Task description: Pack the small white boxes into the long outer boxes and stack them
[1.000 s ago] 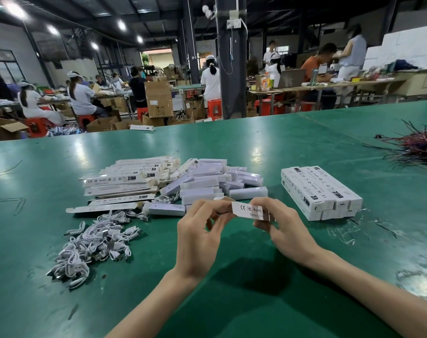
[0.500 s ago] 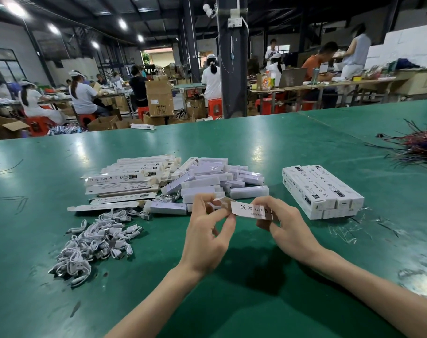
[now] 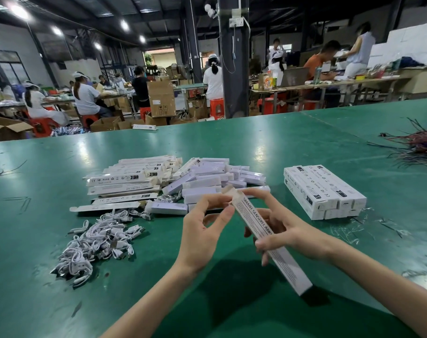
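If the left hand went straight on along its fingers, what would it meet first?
The left hand would probably first meet the open end of the long outer box held by the right hand.

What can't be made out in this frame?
Head view.
Contents of the long outer box, gripped by the right hand: hidden by its walls.
Whether the left hand pinches or only touches the end flap: unclear.
Print on the finished stack: too small.
The wire bundle: cut off by the right edge.
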Motion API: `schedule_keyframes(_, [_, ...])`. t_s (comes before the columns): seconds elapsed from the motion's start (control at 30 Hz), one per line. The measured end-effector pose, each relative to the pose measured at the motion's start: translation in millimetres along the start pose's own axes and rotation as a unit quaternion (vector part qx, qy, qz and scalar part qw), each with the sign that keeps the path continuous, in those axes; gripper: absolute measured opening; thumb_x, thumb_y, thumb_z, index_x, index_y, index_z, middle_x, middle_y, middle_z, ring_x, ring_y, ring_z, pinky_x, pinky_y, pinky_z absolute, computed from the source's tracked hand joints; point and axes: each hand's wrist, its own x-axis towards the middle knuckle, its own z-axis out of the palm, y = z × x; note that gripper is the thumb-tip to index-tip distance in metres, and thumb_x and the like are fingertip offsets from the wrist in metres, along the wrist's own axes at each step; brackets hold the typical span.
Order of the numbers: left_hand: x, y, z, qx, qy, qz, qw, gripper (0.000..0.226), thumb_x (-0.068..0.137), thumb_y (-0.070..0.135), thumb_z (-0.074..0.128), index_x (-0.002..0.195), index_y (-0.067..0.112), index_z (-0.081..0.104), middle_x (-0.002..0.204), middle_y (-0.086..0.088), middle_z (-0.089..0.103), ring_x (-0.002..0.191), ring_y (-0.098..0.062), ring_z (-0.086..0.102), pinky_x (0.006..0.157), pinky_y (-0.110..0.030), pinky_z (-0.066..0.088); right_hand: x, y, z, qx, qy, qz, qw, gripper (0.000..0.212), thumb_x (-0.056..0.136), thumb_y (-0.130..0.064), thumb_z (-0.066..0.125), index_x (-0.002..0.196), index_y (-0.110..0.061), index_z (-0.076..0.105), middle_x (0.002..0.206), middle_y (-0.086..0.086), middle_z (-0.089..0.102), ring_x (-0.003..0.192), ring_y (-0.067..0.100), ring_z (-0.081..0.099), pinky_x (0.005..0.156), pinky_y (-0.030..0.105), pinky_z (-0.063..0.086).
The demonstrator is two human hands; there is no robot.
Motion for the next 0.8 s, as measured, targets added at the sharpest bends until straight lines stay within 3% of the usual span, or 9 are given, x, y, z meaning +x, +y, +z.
schedule_keyframes(0.13, [-2.5,-1.7,5.0,-0.040,-0.035,-0.019,0.998,0.019,0.085,0.011,0.069,0.100,0.021,0.068,0.103,0.002,0.072,0.098,-0.009,0.065,0.080,-0.019,0.051,0.0,2.4,2.5,0.053,0.022,0.037,0.998,0.065,0.080,-0.006,0.065,0.128,-0.045,0.043,0.089,0.013,0.051,0.062,0.028,0.057,0.050,0.036,0.054])
schedule_keyframes(0.27, [-4.5,-5.3,8.5,-0.069,-0.037,-0.069,0.995,0.021,0.078,0.019,0.070,0.098,0.016,0.067,0.103,-0.003,0.073,0.100,-0.020,0.067,0.092,-0.036,0.052,1.6,7.3,5.8,0.079,0.041,0.040,0.995,0.052,0.079,-0.011,0.064,0.119,-0.039,0.048,0.079,0.010,0.051,0.053,0.022,0.052,0.040,0.026,0.048])
schedule_keyframes(0.33, [-3.8,-4.9,8.4,-0.105,-0.031,-0.087,0.990,0.021,0.075,0.018,0.069,0.096,0.013,0.067,0.102,-0.008,0.073,0.098,-0.024,0.067,0.094,-0.037,0.052,2.0,8.9,6.1,0.078,0.045,0.034,0.995,0.051,0.079,-0.011,0.064,0.118,-0.039,0.049,0.078,0.008,0.054,0.052,0.020,0.052,0.039,0.025,0.046])
schedule_keyframes(0.47, [-1.6,-2.8,10.0,-0.233,0.022,-0.138,0.962,0.020,0.076,0.007,0.067,0.095,0.005,0.063,0.094,-0.011,0.070,0.088,-0.024,0.070,0.079,-0.031,0.057,2.0,8.9,6.5,0.046,0.022,0.016,0.999,0.053,0.082,-0.013,0.063,0.125,-0.038,0.045,0.079,0.007,0.056,0.051,0.020,0.052,0.040,0.024,0.046])
schedule_keyframes(0.57, [2.6,-1.9,8.1,-0.280,0.054,-0.198,0.938,0.032,0.072,0.006,0.069,0.101,0.004,0.056,0.092,-0.008,0.067,0.077,-0.018,0.070,0.068,-0.028,0.057,1.9,8.6,6.8,0.032,0.001,0.019,0.999,0.053,0.084,-0.022,0.065,0.129,-0.036,0.043,0.082,0.008,0.058,0.053,0.021,0.053,0.041,0.024,0.046])
schedule_keyframes(0.67, [5.0,0.4,4.1,-0.267,0.009,-0.250,0.931,0.027,0.074,0.011,0.069,0.100,0.005,0.062,0.089,-0.008,0.072,0.068,-0.013,0.068,0.062,-0.023,0.055,3.0,7.2,8.1,0.032,0.000,0.028,0.999,0.044,0.086,-0.037,0.064,0.126,-0.037,0.046,0.083,0.013,0.061,0.053,0.021,0.054,0.040,0.025,0.047])
schedule_keyframes(0.8, [5.3,-0.5,1.5,-0.233,0.004,-0.270,0.934,0.016,0.080,0.010,0.068,0.094,0.002,0.067,0.084,-0.010,0.073,0.060,-0.009,0.064,0.061,-0.020,0.054,3.7,4.4,8.6,-0.005,0.031,0.025,0.999,0.035,0.090,-0.031,0.066,0.119,-0.034,0.047,0.087,0.018,0.066,0.059,0.027,0.059,0.047,0.033,0.053])
